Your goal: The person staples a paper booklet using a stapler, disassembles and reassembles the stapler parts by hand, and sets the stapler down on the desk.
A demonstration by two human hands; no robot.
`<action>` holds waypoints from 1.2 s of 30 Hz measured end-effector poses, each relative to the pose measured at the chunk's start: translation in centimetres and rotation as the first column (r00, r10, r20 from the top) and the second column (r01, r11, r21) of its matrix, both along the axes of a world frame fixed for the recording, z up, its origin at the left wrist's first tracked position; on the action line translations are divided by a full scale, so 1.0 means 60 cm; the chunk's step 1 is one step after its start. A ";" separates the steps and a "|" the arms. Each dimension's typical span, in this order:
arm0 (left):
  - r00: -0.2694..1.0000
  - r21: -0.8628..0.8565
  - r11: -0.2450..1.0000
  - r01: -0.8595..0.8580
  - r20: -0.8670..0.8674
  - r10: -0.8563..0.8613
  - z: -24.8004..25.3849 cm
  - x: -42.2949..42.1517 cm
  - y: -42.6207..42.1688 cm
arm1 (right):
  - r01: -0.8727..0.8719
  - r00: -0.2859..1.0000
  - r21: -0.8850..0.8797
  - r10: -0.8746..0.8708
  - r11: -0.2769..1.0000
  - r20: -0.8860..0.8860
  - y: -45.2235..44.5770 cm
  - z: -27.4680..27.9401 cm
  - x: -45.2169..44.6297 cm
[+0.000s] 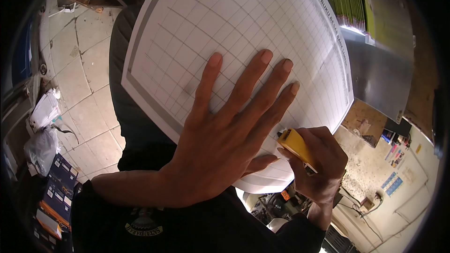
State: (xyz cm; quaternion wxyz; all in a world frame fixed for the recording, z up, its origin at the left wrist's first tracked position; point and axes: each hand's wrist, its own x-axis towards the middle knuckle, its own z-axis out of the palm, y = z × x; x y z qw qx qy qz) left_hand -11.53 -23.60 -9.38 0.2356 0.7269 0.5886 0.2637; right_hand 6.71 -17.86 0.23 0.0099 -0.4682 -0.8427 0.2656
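A large sheet or stack of white paper [183, 72], printed with a grid and a grey border, fills the middle of the head view. Flat on its lower part lies my left hand [229, 122], palm down with the fingers spread. To its right, my right hand [321, 157] is closed around a small yellow hand tool [294, 144] with a dark tip. The tool's exact kind is not clear. Its tip is over the paper's lower right part; whether it touches is hidden. Printed lettering runs along the paper's right edge.
A shiny metal surface [379, 68] is at upper right, with a stack of green-edged booklets or sheets [346, 0] on it. Dark blue boxes [61, 178] and a plastic bag [41, 149] stand left on the tiled floor [96, 107]. Wires hang on the stained wall [403, 192].
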 end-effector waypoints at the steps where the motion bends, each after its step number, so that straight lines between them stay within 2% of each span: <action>1: 1.000 -0.001 1.000 -0.004 0.007 0.004 -0.001 0.000 -0.001 | 0.001 1.000 -0.002 -0.001 1.000 0.000 -0.003 0.000 -0.002; 4: 1.000 0.002 1.000 -0.005 0.004 0.005 -0.002 0.000 -0.001 | -0.073 0.996 0.086 0.068 0.994 0.057 -0.006 -0.004 -0.001; 6: 1.000 0.007 1.000 -0.009 0.006 0.009 -0.005 0.002 -0.002 | -0.323 0.946 0.313 0.306 0.893 0.104 -0.002 -0.018 0.010; 9: 1.000 0.016 1.000 -0.010 0.001 0.010 -0.005 0.003 -0.002 | -0.405 0.914 0.356 0.385 0.842 0.129 0.005 -0.023 0.021; 10: 1.000 0.019 1.000 -0.015 -0.009 0.015 -0.005 0.002 -0.001 | -0.405 0.914 0.357 0.385 0.842 0.129 0.005 -0.023 0.020; 12: 1.000 0.011 1.000 -0.014 0.001 0.014 -0.003 0.001 -0.001 | -0.289 0.956 0.255 0.290 0.923 0.034 0.002 -0.022 0.019; 22: 0.998 0.005 1.000 -0.004 -0.060 0.004 -0.002 -0.001 0.001 | -0.124 0.985 0.140 0.140 0.982 -0.106 0.008 -0.026 0.017; 24: 0.998 0.007 1.000 0.004 -0.068 -0.003 -0.001 -0.003 0.002 | 0.012 0.977 -0.073 -0.027 0.997 -0.211 0.010 -0.026 0.021; 25: 0.997 0.003 1.000 0.008 -0.074 -0.008 -0.001 -0.004 0.002 | 0.019 0.976 -0.071 -0.034 0.997 -0.214 0.008 -0.023 0.021; 26: 0.997 0.005 1.000 0.017 -0.078 -0.017 0.001 -0.006 0.002 | 0.194 0.939 -0.269 -0.258 0.943 -0.228 0.005 -0.019 0.019; 27: 0.996 -0.011 1.000 0.021 -0.083 -0.022 0.005 -0.007 0.003 | 0.341 0.861 -0.457 -0.469 0.821 -0.199 0.002 -0.018 0.018; 28: 0.996 -0.027 0.999 0.025 -0.088 -0.027 0.007 -0.009 0.004 | 0.348 0.855 -0.456 -0.477 0.819 -0.202 -0.003 -0.019 0.016; 30: 0.995 -0.032 0.999 0.035 -0.097 -0.037 0.010 -0.009 0.004 | 0.418 0.724 -0.564 -0.636 0.712 -0.266 -0.015 -0.021 0.012; 31: 0.994 -0.040 0.999 0.031 -0.105 -0.036 0.010 -0.010 0.004 | 0.427 0.717 -0.561 -0.644 0.709 -0.268 -0.019 -0.019 0.009; 33: 0.993 -0.027 0.999 0.037 -0.109 -0.040 0.006 -0.008 0.002 | 0.482 0.636 -0.658 -0.747 0.579 -0.192 -0.022 -0.013 0.002; 36: 0.988 -0.029 0.999 0.044 -0.149 -0.048 0.008 -0.010 0.002 | 0.493 0.602 -0.671 -0.774 0.554 -0.196 -0.029 -0.018 0.006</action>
